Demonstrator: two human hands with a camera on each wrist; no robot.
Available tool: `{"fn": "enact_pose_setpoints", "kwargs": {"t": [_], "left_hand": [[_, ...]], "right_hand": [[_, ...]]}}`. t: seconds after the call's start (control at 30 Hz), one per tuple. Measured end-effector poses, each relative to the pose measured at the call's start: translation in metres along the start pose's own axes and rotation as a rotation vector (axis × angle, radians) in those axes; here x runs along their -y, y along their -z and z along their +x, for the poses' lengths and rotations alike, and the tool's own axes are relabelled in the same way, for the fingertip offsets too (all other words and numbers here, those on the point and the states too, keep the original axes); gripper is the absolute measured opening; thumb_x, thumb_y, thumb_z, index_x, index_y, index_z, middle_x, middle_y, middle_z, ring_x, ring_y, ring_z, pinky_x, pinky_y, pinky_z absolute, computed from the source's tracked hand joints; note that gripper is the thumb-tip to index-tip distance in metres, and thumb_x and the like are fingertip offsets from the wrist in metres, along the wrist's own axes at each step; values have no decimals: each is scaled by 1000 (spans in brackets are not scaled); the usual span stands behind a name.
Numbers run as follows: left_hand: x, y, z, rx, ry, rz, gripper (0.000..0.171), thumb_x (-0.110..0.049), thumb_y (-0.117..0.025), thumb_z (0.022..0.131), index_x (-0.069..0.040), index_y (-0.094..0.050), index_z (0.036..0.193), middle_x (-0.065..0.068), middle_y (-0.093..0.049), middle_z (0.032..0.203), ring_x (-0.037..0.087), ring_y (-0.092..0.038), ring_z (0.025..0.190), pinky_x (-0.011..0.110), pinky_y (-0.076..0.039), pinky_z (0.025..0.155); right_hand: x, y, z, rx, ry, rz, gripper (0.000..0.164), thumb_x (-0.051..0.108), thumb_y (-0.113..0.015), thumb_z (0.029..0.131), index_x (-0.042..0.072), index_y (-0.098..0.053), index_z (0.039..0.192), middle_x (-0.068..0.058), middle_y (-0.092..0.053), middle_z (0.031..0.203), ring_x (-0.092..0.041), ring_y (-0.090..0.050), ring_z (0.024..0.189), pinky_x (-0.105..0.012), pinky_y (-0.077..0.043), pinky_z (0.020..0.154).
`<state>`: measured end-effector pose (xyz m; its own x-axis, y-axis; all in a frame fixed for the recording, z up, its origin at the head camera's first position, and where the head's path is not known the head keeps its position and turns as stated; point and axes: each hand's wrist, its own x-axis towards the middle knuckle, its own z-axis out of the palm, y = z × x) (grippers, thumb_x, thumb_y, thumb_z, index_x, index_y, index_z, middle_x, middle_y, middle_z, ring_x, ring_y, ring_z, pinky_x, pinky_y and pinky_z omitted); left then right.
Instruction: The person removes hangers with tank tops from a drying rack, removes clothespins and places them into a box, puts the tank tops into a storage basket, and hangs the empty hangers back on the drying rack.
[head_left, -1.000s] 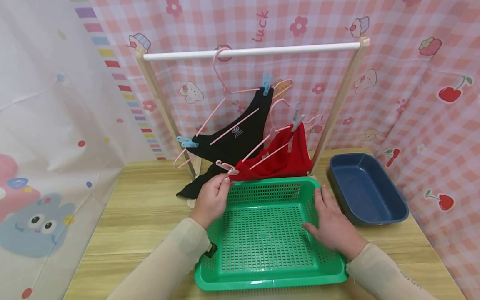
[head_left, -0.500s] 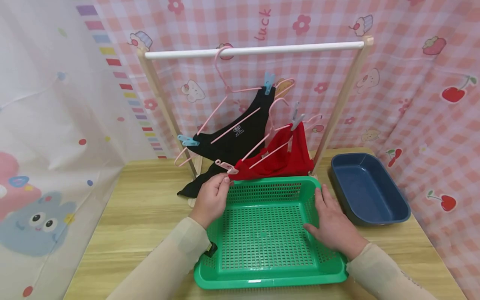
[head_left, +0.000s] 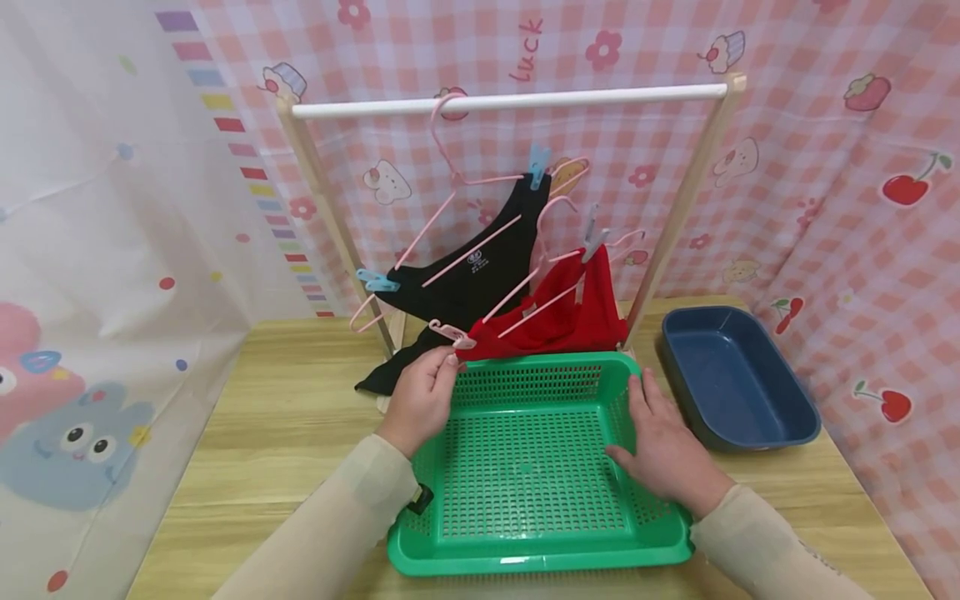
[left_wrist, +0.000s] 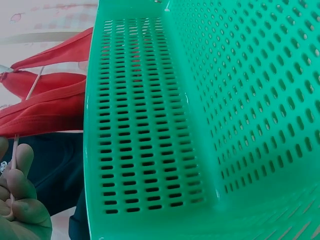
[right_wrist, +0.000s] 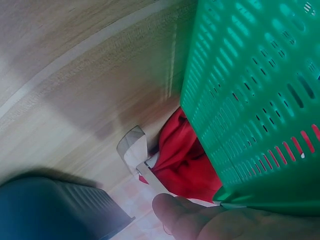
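Note:
My left hand point(head_left: 422, 396) pinches the lower left end of a pink hanger point(head_left: 512, 294); the left wrist view shows the fingers point(left_wrist: 22, 185) curled round its thin bar. A red garment point(head_left: 577, 321) is on this hanger, with a grey clothespin point(head_left: 596, 243) at its upper right and a pink clothespin point(head_left: 453, 335) near my left fingertips. The hanger's hook sits below the rod, not on it. My right hand point(head_left: 666, 446) lies with fingers extended on the right side of a green basket point(head_left: 540, 563). In the right wrist view, part of that hand point(right_wrist: 185, 217) shows beside the basket.
Behind, a wooden rack carries a white rod point(head_left: 570, 101). A second pink hanger point(head_left: 438, 146) hooks over it, holding a black garment point(head_left: 487, 287) with light blue clothespins point(head_left: 537, 167). A dark blue basin point(head_left: 738, 383) stands right of the basket on the wooden table point(head_left: 262, 417).

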<state>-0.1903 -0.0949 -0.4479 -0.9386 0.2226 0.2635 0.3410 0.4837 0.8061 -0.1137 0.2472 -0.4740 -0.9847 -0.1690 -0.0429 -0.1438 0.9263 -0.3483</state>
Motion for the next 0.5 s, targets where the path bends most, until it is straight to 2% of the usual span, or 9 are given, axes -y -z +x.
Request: {"fn": "enact_pose_setpoints", "kwargs": {"t": [0.2,0.4,0.5], "left_hand": [[-3,3,-2,-3,14,-8,32,-19,-47,112,-9,-73,126,11,-74,119,28,-70,108,51,-55,95],[-5,6,-3,-1,16,-35,31,-16,-48,112,-8,-73,127,12,-75,120,28,-71,111,51,-55,101],[-6,8,-4,4,17,-29,30,-16,-49,111,-7,-74,126,11,-75,119,28,-70,108,49,-56,97]], "right_hand": [[1,-1,0,-15,4,-5,109,34,-81,92,-12,-11,163,-36,-7,171,-62,-25,150,-70,-32,118],[0,-2,0,-21,8,-14,109,35,-81,92,-13,-12,162,-37,-8,170,-63,-26,150,-69,-33,118],[0,-2,0,-22,8,-14,109,35,-82,92,-13,-12,162,-37,-9,170,-63,-26,150,-69,-33,118]]}}
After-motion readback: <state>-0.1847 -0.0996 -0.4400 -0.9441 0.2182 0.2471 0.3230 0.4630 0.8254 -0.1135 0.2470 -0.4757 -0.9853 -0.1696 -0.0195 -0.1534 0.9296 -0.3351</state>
